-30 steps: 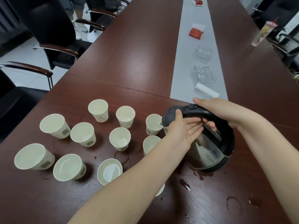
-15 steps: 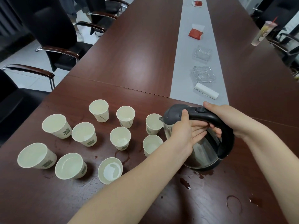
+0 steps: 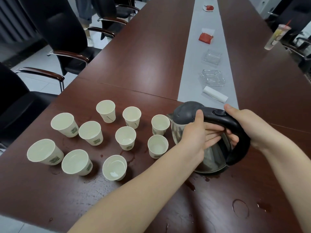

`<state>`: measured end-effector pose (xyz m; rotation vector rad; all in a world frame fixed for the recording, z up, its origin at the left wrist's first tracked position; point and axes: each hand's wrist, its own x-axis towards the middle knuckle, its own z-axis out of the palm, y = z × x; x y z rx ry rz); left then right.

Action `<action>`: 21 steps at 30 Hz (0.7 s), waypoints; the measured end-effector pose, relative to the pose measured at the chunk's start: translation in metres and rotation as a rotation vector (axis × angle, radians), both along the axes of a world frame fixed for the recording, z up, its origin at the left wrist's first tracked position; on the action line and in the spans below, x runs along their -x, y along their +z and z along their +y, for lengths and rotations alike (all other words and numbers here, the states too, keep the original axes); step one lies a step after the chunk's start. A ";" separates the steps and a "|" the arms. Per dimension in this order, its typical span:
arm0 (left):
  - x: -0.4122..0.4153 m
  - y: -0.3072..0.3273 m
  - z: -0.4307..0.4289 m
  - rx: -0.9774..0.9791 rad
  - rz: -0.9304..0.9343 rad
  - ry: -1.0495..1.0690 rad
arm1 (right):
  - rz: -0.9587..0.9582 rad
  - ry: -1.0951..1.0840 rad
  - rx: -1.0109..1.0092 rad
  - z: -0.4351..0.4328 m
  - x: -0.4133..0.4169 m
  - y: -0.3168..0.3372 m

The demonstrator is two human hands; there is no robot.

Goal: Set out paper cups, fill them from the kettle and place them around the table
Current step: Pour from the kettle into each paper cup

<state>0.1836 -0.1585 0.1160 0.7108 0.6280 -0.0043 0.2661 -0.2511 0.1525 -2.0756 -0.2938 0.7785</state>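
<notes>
Now that the kettle (image 3: 213, 158) has swung back from its forward tip of a second ago to almost upright, I take the pour over the near cups to be finished. It stands low at the right end of the group, spout beside the rightmost cup (image 3: 160, 125) and no longer over it. My right hand (image 3: 249, 125) is curled round the black handle (image 3: 235, 121). My left hand (image 3: 195, 135) lies flat against the kettle's side under the handle, fingers straight and thumb up against the lid, steadying, not gripping. Ten paper cups (image 3: 125, 140) stand upright in loose rows on the dark wooden surface (image 3: 143, 64), none yet carried out to the seats, so I judge the filling to be near its end and the placing still ahead. How full each cup is I cannot read: a few show a glint of water low down, while the far-left ones look white to the brim from this angle. Whether the kettle's base is fully seated or just off the wood is also unclear, since its lower rim is in shadow. My left forearm (image 3: 134, 190) crosses the front of the surface and covers whatever lies under it. Dark splashes of spilled water (image 3: 191, 185) sit in front of the kettle, so the cup bottoms may be wet when lifted.
</notes>
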 end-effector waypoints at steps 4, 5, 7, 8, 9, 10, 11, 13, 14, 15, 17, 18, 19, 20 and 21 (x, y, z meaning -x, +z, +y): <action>0.006 0.010 -0.004 0.001 -0.035 0.018 | -0.001 0.006 -0.012 -0.001 0.004 0.014; 0.007 0.013 -0.003 0.006 -0.048 0.024 | -0.003 0.012 -0.017 0.000 0.004 0.018; 0.011 0.018 -0.002 0.015 -0.075 0.033 | -0.018 0.039 -0.009 0.002 0.006 0.026; 0.013 0.021 0.000 0.020 -0.089 0.037 | -0.025 0.054 -0.006 0.004 0.007 0.030; 0.014 0.023 0.001 0.021 -0.102 0.038 | -0.028 0.068 -0.008 0.006 0.008 0.034; 0.016 0.025 0.004 0.023 -0.112 0.039 | -0.029 0.080 -0.009 0.009 0.011 0.038; 0.018 0.028 0.006 0.024 -0.120 0.040 | -0.030 0.091 -0.011 0.012 0.013 0.042; 0.022 0.033 0.014 0.036 -0.140 0.040 | -0.046 0.105 -0.021 0.021 0.018 0.051; 0.024 0.035 0.019 0.044 -0.150 0.042 | -0.055 0.109 -0.024 0.026 0.019 0.054; 0.026 0.037 0.024 0.050 -0.161 0.043 | -0.061 0.116 -0.020 0.032 0.021 0.058; 0.031 0.039 0.036 0.069 -0.173 0.046 | -0.053 0.119 -0.004 0.045 0.023 0.062; 0.033 0.040 0.042 0.081 -0.177 0.048 | -0.042 0.118 0.008 0.051 0.024 0.064; 0.035 0.041 0.049 0.097 -0.177 0.041 | -0.029 0.118 0.022 0.058 0.024 0.065; 0.037 0.042 0.057 0.109 -0.176 0.031 | -0.020 0.124 0.041 0.066 0.025 0.067; 0.039 0.043 0.065 0.120 -0.175 0.020 | -0.011 0.131 0.051 0.073 0.025 0.068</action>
